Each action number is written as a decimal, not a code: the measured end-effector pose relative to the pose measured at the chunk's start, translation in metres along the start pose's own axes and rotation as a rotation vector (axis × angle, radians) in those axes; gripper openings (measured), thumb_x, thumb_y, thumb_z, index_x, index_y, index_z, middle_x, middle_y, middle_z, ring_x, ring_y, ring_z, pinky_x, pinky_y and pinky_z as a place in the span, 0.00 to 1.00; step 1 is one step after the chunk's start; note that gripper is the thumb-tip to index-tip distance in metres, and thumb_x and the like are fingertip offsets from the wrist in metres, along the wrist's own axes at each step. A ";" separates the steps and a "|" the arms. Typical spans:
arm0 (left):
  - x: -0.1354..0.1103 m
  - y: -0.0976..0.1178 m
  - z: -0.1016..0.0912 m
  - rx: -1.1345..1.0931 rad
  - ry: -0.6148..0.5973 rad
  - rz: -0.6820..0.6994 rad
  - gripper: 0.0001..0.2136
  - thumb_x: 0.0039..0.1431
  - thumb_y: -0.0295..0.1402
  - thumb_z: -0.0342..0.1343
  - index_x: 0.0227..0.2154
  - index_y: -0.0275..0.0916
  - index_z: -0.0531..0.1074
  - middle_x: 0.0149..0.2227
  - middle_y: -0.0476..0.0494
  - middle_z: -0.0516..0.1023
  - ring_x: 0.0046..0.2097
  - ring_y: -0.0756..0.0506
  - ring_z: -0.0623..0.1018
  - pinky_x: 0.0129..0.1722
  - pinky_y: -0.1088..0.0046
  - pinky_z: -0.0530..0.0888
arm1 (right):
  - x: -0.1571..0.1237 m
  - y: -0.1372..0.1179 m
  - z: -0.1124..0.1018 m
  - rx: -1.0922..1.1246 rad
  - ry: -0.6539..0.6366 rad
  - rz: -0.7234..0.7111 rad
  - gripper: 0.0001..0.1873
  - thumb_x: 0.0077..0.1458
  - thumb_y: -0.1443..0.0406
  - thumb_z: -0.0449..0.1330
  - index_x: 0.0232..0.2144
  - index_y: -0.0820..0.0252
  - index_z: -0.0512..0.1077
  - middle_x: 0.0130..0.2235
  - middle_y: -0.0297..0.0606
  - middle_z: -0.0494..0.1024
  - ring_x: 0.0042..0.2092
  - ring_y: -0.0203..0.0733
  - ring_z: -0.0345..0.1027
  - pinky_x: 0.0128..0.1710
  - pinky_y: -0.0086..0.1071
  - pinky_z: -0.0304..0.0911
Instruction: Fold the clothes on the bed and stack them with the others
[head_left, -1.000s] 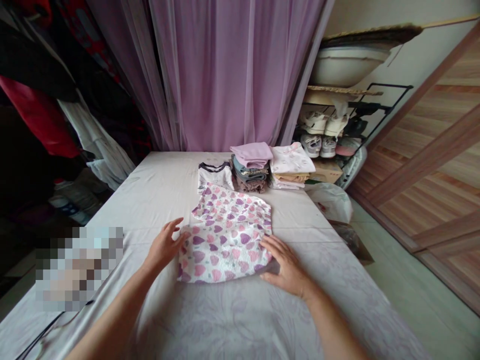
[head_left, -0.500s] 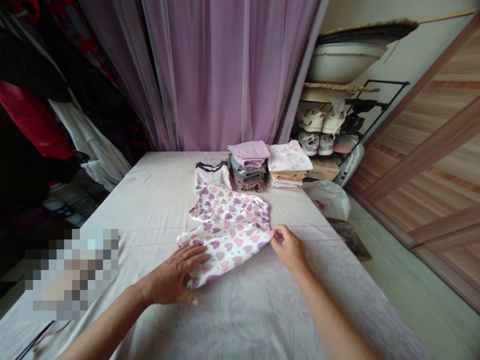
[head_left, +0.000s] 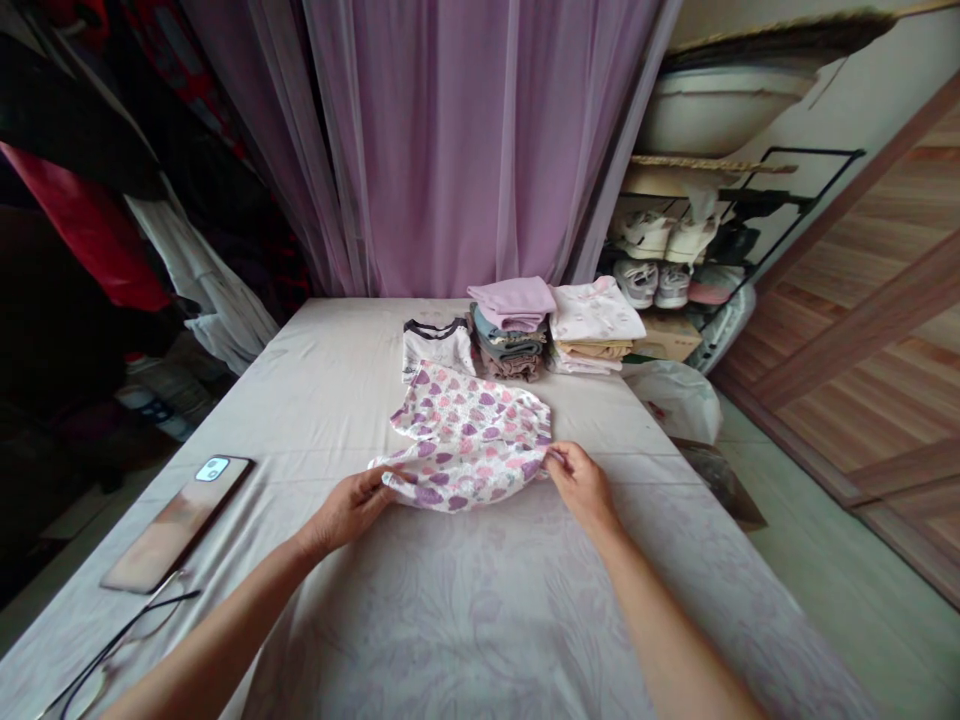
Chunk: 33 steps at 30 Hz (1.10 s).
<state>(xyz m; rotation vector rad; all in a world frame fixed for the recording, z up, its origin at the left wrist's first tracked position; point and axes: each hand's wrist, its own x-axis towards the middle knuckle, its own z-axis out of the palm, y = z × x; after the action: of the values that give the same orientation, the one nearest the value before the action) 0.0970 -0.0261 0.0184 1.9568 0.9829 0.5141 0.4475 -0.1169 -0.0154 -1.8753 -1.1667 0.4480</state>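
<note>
A pair of small white shorts (head_left: 480,430) with a purple and pink heart print lies on the bed, waistband to the right and leg openings to the left. My left hand (head_left: 354,512) grips the near leg by its hem, the thumb hidden behind the cloth. At the waistband, my right hand (head_left: 581,482) pinches the near corner between thumb and fingers. The near leg is bunched and partly lifted, its lower edge curving between my hands. Just behind the shorts lies a white shirt (head_left: 435,350) with a dark neckline, partly covered by them.
Two stacks of folded clothes stand at the back, one topped by a lilac piece (head_left: 511,300), the other by a pale pink garment (head_left: 596,312). To the left lie a phone (head_left: 176,525) and eyeglasses (head_left: 124,640). A shoe rack (head_left: 757,210) stands beyond the bed's right edge.
My left hand has gone from lying spread on the near leg to gripping its hem. The shorts' near edge has been drawn up and away from me. My right hand keeps its pinch.
</note>
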 end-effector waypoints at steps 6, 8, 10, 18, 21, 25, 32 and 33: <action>0.009 0.005 0.008 -0.250 0.270 -0.117 0.23 0.54 0.57 0.51 0.36 0.39 0.71 0.33 0.46 0.76 0.36 0.45 0.74 0.40 0.67 0.73 | -0.009 0.001 -0.002 0.039 -0.096 -0.120 0.20 0.45 0.58 0.63 0.42 0.54 0.73 0.42 0.38 0.82 0.44 0.48 0.75 0.47 0.42 0.69; 0.009 0.014 0.005 -0.253 0.309 -0.076 0.24 0.52 0.58 0.52 0.33 0.40 0.69 0.30 0.47 0.73 0.34 0.47 0.72 0.38 0.69 0.72 | -0.012 -0.001 -0.008 0.005 -0.117 -0.206 0.14 0.46 0.63 0.60 0.38 0.54 0.76 0.42 0.40 0.82 0.47 0.51 0.75 0.50 0.43 0.68; 0.007 0.023 -0.004 -0.228 0.291 -0.040 0.25 0.50 0.60 0.54 0.30 0.40 0.68 0.28 0.48 0.70 0.32 0.48 0.69 0.35 0.71 0.70 | -0.016 -0.003 -0.017 -0.033 -0.134 -0.299 0.13 0.47 0.67 0.56 0.36 0.54 0.77 0.44 0.41 0.81 0.51 0.52 0.73 0.53 0.44 0.67; -0.011 0.047 -0.033 -0.267 -0.004 -0.142 0.27 0.46 0.62 0.56 0.29 0.40 0.68 0.25 0.49 0.68 0.26 0.49 0.68 0.27 0.72 0.68 | -0.044 -0.024 -0.065 -0.187 -0.440 -0.250 0.15 0.47 0.67 0.55 0.37 0.53 0.77 0.36 0.35 0.82 0.37 0.44 0.76 0.39 0.33 0.68; 0.002 0.043 -0.030 -0.290 -0.009 -0.224 0.25 0.46 0.59 0.57 0.32 0.40 0.68 0.22 0.52 0.67 0.23 0.51 0.67 0.22 0.75 0.65 | -0.034 -0.033 -0.068 -0.128 -0.506 -0.166 0.16 0.48 0.65 0.57 0.41 0.54 0.76 0.37 0.34 0.82 0.37 0.43 0.74 0.38 0.31 0.67; 0.055 0.034 -0.032 -0.249 0.197 -0.238 0.23 0.47 0.54 0.57 0.33 0.38 0.69 0.24 0.53 0.69 0.24 0.51 0.69 0.23 0.76 0.66 | 0.003 -0.026 -0.053 0.097 -0.425 -0.048 0.20 0.49 0.60 0.58 0.45 0.58 0.73 0.38 0.36 0.81 0.36 0.41 0.74 0.35 0.30 0.68; 0.152 0.018 -0.032 0.303 0.171 -0.272 0.16 0.54 0.42 0.55 0.40 0.38 0.75 0.31 0.45 0.80 0.32 0.45 0.77 0.30 0.74 0.68 | 0.037 0.005 -0.019 -0.119 -0.138 0.095 0.13 0.49 0.61 0.59 0.39 0.55 0.76 0.31 0.35 0.82 0.32 0.41 0.75 0.31 0.30 0.65; 0.158 0.016 -0.029 0.375 0.143 -0.266 0.16 0.54 0.41 0.55 0.42 0.39 0.76 0.32 0.44 0.80 0.33 0.44 0.78 0.30 0.74 0.68 | 0.036 0.007 -0.017 -0.169 -0.112 0.097 0.13 0.49 0.61 0.59 0.38 0.54 0.76 0.33 0.36 0.82 0.32 0.42 0.75 0.31 0.30 0.65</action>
<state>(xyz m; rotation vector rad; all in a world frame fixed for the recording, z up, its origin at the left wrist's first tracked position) 0.1800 0.1095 0.0449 2.0878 1.4939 0.3391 0.4808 -0.0956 -0.0061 -2.0821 -1.2225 0.5278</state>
